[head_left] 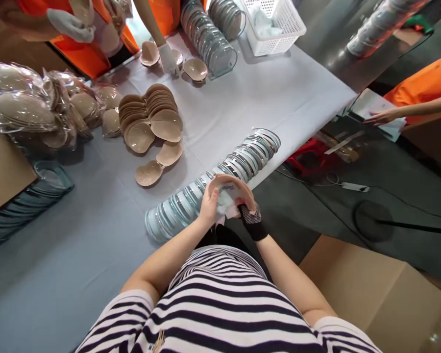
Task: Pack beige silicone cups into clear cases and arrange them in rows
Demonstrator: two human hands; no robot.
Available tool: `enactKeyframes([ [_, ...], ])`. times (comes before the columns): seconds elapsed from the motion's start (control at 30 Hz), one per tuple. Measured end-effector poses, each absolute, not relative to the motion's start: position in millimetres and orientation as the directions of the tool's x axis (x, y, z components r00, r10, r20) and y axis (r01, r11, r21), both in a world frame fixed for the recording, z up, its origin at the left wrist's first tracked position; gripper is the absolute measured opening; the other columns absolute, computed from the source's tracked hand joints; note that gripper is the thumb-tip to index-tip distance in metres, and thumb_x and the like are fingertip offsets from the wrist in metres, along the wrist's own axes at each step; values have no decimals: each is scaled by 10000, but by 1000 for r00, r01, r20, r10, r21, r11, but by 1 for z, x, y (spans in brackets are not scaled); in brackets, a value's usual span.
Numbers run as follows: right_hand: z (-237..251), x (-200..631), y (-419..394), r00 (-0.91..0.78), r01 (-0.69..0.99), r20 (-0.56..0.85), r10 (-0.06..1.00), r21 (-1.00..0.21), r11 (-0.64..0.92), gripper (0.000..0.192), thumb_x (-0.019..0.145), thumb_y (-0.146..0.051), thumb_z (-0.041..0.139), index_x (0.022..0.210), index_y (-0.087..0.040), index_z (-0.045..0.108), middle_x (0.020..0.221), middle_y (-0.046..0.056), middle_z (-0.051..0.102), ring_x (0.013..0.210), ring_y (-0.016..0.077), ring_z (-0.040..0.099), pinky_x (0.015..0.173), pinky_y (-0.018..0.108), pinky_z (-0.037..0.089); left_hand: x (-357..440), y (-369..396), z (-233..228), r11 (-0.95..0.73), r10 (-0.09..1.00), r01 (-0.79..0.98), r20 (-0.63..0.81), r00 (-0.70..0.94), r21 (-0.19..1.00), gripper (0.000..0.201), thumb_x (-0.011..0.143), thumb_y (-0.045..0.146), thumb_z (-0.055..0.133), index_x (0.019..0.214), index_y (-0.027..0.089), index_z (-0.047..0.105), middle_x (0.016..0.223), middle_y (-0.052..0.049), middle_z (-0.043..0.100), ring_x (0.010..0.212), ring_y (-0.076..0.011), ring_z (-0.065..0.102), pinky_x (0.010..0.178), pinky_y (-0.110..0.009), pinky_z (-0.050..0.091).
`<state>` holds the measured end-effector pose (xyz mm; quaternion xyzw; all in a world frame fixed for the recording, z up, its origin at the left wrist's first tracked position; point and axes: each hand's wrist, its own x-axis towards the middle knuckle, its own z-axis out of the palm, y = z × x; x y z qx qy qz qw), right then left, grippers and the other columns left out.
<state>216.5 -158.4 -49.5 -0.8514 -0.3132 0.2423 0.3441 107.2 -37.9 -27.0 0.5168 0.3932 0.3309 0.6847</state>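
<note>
The hands are working close together, clamped on opposite ends of one arched, beige, smooth-looking moulded cup piece (238,179). The bare left hand (208,205) is gripping its left end, thumb inside the curve; the right hand (250,216), in a black glove with pale dots, is gripping its right end. The piece is lying directly between the hands, its long axis running left to right and its bow facing away from the wearer. Inside the arch a crumpled white soft piece (226,200) is showing, with the right fingertips at it; what it is made of I cannot tell.

Just beyond the hands, a long row of nested clear plastic cases with blue-grey rims (183,203) is running slantwise along the wearer's edge of the white-covered bench (103,245), reaching toward the far right corner. The left hand is nearer to this row, which is passing behind it; whether they are touching I cannot tell.

Farther out, beyond the left hand, a loose pair of joined beige cups (149,173) is resting well in from that edge, with nested stacks of beige cups (166,125) sitting just behind. At the far edge a co-worker's white-gloved hand (168,60) is reaching down among other cups, and a white perforated plastic basket (277,45) is standing to its right.
</note>
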Motion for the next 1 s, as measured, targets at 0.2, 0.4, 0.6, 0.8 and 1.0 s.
enactKeyframes([
  [0.2,-60,255,-169,848,472,76,525,-560,-681,513,923,-357,393,1323,-89,570,1277,210,630,1197,324,602,1026,448,484,134,36,-53,-760,367,249,79,927,600,208,935,333,525,984,236,702,1053,-64,704,1070,-238,613,1040,-438,431],
  [0.4,-71,233,-179,671,671,22,741,-443,-595,591,898,-409,438,1387,-95,549,1195,184,683,1055,302,658,947,383,509,135,43,-61,-918,163,146,15,987,368,259,927,245,502,1126,212,664,1204,-100,667,1242,-268,535,1151,-491,324],
  [0.6,-67,214,-189,663,642,-171,729,-371,-671,616,886,-407,482,1414,-91,513,1165,178,701,955,271,682,868,328,520,141,42,-57,-919,162,174,-63,985,354,295,860,345,630,1117,200,618,1091,-117,642,1105,-292,587,1019,-450,455],
  [0.8,-47,236,-120,570,645,-348,744,-372,-668,422,946,-339,480,1343,-204,528,1160,141,706,962,233,689,831,308,505,138,42,-56,-839,300,291,-56,952,460,577,725,321,774,1245,232,541,1276,-114,539,1209,-282,553,1028,-401,480],
  [1.0,-45,245,-112,549,670,-389,740,-324,-668,431,937,-383,524,1296,-146,542,1114,168,715,933,236,697,768,289,491,134,45,-60,-836,282,267,-41,958,480,637,663,309,814,1239,244,549,1420,-108,486,1276,-290,528,1041,-394,489],
])
